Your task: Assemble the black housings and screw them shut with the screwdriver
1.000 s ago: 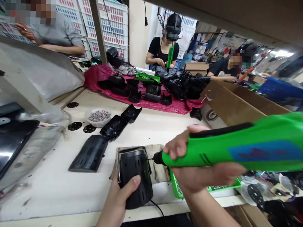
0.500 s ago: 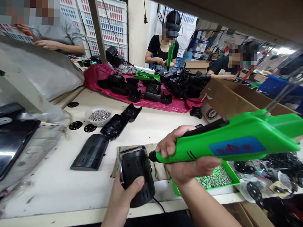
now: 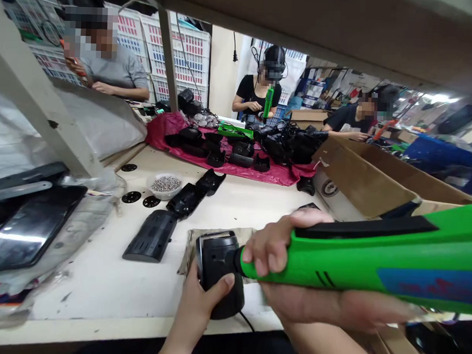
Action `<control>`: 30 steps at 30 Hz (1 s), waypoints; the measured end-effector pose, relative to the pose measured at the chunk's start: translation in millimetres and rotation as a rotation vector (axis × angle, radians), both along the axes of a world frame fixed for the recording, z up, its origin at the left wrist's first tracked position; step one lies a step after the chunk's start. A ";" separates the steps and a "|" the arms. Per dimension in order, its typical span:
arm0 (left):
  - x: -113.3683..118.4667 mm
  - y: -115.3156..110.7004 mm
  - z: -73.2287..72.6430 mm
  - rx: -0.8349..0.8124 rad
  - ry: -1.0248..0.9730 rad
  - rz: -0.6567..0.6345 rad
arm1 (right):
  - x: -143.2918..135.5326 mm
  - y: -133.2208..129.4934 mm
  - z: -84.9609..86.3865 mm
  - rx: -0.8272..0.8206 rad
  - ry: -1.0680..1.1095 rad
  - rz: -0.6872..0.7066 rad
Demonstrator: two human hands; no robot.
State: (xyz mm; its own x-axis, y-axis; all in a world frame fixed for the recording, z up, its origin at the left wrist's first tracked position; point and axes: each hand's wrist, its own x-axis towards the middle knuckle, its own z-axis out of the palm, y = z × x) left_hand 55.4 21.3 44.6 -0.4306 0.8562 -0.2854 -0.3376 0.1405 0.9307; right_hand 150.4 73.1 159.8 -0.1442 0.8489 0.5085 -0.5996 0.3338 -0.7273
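Note:
My left hand (image 3: 203, 300) grips a black rounded housing (image 3: 226, 295) that stands near the front edge of the table, partly over a folded cloth (image 3: 189, 247). A black cord hangs from the housing's lower end. My right hand (image 3: 283, 261) is wrapped round a green electric screwdriver (image 3: 349, 258), held almost level. The screwdriver's black nose meets the upper right side of the housing; its tip is hidden there. Left of the housing, a black curved shell (image 3: 151, 236) and open black half-shells (image 3: 186, 200) lie in a slanting row.
A bowl of small screws (image 3: 166, 186) sits beside flat black discs (image 3: 131, 197). Black parts lie on a pink sheet (image 3: 154, 130) behind. A cardboard box (image 3: 367, 176) is at right, a dark glossy panel (image 3: 33, 226) at left. Three people work beyond.
The screwdriver has come nearer the camera and lies more level, its nose now against the housing. The view has shifted, so the table things appear further right. My left hand keeps its hold.

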 end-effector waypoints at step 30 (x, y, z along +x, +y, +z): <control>-14.0 6.4 -5.3 0.030 -0.007 -0.115 | -41.0 28.5 -33.6 0.148 0.040 0.189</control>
